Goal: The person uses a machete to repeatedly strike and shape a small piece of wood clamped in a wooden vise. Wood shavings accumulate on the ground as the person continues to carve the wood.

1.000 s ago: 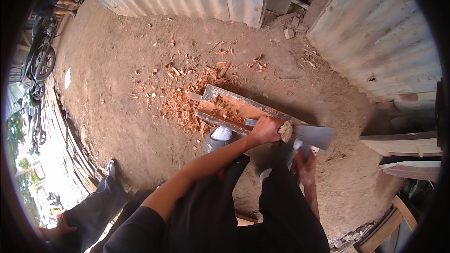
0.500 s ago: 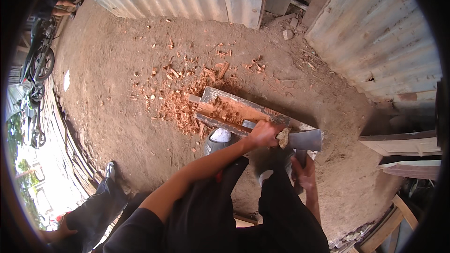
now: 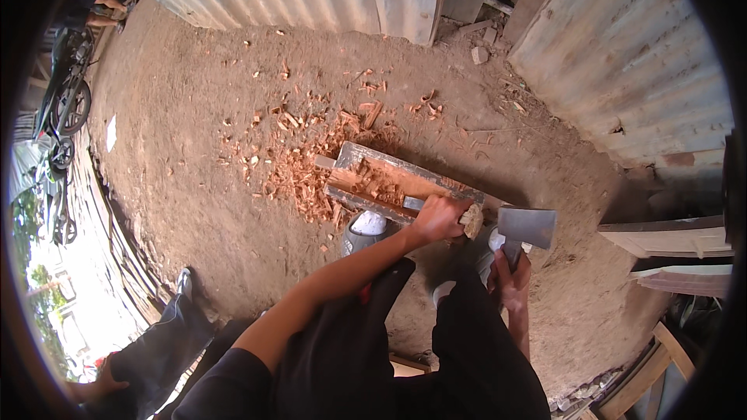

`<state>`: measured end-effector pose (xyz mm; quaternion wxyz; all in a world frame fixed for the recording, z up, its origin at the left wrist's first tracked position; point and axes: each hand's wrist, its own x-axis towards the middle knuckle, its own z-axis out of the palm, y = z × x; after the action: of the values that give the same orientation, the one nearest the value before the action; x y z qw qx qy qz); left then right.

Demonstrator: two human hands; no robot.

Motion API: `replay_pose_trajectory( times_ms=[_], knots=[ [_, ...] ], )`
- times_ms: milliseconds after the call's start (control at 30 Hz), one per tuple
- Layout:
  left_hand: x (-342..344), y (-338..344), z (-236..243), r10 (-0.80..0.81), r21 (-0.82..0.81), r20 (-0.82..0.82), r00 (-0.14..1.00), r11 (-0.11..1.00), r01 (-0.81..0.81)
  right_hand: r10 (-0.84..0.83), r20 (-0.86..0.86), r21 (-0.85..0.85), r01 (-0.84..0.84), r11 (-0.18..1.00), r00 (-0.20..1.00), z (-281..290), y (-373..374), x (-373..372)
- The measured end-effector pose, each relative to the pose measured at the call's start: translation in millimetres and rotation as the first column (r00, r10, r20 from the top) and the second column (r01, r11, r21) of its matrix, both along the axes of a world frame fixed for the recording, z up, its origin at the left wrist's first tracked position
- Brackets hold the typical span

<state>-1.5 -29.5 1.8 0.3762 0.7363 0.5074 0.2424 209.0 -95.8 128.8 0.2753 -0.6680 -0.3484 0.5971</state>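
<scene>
The hatchet (image 3: pixel 527 227) has swung right from the chisel (image 3: pixel 415 203); right hand (image 3: pixel 511 278) grips hatchet; left hand (image 3: pixel 440 219) clasps chisel, arm (image 3: pixel 342 274) outstretched.

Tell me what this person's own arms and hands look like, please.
The left hand and right hand are gloveless. The left arm has a short black sleeve and is bare below it. The visible right forearm is bare too; any sleeve there is hidden.

No lettering, number or sign can be read, either on the metal tool (image 3: pixel 527 229) in the right hand (image 3: pixel 510 280) or the wood (image 3: pixel 420 179) beside the left hand (image 3: pixel 442 218).
</scene>
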Motion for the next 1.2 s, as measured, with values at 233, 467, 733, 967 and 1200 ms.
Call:
replay_pose_trajectory(
  times_ms=[233, 467, 733, 967, 1200],
  knots=[
    [-3.2, 1.2, -5.3, -0.008, 0.027, -0.034, 0.999, 1.0, 0.008, 0.12, 0.092, 0.014, -0.122, 0.992, 0.988, -6.0, 12.9, 2.9],
    [-2.9, -1.0, -10.8, 0.007, 0.036, 0.003, 1.0, 0.999, -0.007, 0.229, 0.121, 0.004, -0.232, 0.973, 0.966, -7.9, 13.0, -8.6],
    [0.3, -1.3, -14.8, 0.027, 0.073, -0.009, 1.0, 0.997, -0.026, 0.06, 0.048, 0.053, -0.062, 0.997, 0.997, -13.2, 6.0, -11.5],
    [-0.9, -3.1, -12.1, 0.028, 0.099, -0.034, 0.999, 0.995, -0.024, -0.054, 0.029, 0.1, 0.051, 0.994, 0.998, -14.1, 1.3, -9.5],
    [-2.4, -3.6, -14.0, 0.006, 0.081, -0.107, 0.994, 0.997, 0.003, 0.019, 0.055, 0.016, -0.02, 1.0, 0.998, -2.9, 10.0, -0.5]
  ],
)
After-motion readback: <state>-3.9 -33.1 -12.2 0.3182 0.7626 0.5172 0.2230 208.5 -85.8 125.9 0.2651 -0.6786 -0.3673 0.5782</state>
